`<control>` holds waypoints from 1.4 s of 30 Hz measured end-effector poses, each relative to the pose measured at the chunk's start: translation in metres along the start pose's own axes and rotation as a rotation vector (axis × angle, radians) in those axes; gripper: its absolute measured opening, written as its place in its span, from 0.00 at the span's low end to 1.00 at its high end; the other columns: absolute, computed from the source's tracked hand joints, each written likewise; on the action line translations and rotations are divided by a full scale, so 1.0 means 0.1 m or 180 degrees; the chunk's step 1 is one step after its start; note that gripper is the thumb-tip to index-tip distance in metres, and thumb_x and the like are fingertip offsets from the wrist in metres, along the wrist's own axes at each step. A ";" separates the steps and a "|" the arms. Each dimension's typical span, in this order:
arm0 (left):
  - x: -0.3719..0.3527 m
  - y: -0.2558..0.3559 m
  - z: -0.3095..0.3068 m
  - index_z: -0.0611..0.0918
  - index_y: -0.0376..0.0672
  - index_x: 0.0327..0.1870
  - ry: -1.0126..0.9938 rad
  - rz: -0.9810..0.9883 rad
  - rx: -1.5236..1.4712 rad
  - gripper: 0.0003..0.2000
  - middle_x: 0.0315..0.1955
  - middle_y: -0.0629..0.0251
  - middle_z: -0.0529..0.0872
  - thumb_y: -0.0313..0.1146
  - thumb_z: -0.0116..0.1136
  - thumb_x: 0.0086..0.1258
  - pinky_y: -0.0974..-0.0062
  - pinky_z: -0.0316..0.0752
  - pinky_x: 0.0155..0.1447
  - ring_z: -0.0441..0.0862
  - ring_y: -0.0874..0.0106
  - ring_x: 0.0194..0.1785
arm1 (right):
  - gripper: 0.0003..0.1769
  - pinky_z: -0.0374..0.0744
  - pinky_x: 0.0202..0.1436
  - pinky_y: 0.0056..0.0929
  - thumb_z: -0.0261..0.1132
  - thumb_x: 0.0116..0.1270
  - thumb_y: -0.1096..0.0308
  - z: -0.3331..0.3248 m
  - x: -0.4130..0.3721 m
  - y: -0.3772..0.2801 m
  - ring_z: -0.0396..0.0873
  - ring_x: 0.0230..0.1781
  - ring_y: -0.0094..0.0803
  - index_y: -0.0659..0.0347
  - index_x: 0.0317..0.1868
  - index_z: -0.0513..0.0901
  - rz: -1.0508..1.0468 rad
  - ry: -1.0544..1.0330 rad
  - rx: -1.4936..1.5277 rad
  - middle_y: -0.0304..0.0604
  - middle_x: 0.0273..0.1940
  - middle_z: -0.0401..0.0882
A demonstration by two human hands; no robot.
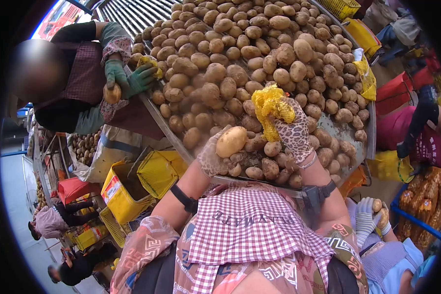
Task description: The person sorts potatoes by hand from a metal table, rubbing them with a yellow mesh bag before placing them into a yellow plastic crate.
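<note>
Holding 1 potato (231, 141) and 1 yellow net (272, 110)

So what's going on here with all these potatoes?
A person stands at a big metal tray heaped with potatoes. Their gloved left hand holds a single potato, and their right hand grips a bunched yellow mesh bag just above the pile. At the tray's far side, a co-worker in green gloves holds a second potato.
</note>
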State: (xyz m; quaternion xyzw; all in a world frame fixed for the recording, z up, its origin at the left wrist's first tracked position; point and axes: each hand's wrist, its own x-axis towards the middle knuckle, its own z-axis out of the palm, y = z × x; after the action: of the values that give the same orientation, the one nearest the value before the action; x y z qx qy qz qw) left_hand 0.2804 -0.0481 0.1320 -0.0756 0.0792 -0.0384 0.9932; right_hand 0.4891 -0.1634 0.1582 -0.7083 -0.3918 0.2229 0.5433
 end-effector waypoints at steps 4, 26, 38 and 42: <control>0.03 -0.05 -0.03 0.68 0.36 0.65 0.0764 0.0745 0.0921 0.21 0.53 0.52 0.80 0.39 0.44 0.77 0.70 0.83 0.53 0.83 0.66 0.51 | 0.30 0.75 0.63 0.38 0.76 0.51 0.68 0.13 -0.20 -0.34 0.78 0.55 0.42 0.57 0.57 0.79 -0.1784 -0.0538 -0.0710 0.49 0.48 0.81; -0.02 -0.18 0.20 0.66 0.43 0.68 0.0937 0.1403 0.2510 0.41 0.58 0.58 0.75 0.38 0.75 0.52 0.73 0.70 0.65 0.74 0.70 0.60 | 0.28 0.76 0.61 0.33 0.72 0.56 0.75 0.19 -0.43 0.12 0.76 0.56 0.35 0.63 0.58 0.75 0.0465 -0.0978 0.0808 0.46 0.52 0.79; 0.09 -0.13 -0.10 0.72 0.40 0.62 0.1631 0.2107 0.2597 0.36 0.56 0.54 0.78 0.32 0.76 0.48 0.67 0.71 0.64 0.74 0.62 0.61 | 0.30 0.71 0.67 0.42 0.75 0.46 0.74 0.23 -0.34 -0.37 0.73 0.62 0.48 0.55 0.54 0.80 -0.1487 -0.1173 -0.1183 0.52 0.58 0.75; -0.10 -0.19 0.17 0.75 0.39 0.59 0.2985 0.2787 0.7354 0.35 0.51 0.54 0.79 0.24 0.75 0.44 0.64 0.74 0.59 0.77 0.57 0.54 | 0.26 0.75 0.62 0.35 0.75 0.49 0.74 -0.28 -0.04 -0.08 0.76 0.58 0.39 0.62 0.51 0.79 0.0604 -0.0892 0.1463 0.50 0.53 0.78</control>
State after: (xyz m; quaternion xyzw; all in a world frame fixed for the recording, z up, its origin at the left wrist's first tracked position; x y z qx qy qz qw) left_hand 0.2721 -0.0630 0.1529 0.8615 0.3528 0.2163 0.2943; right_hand 0.5053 -0.1821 0.1742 -0.5624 -0.3343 0.4514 0.6068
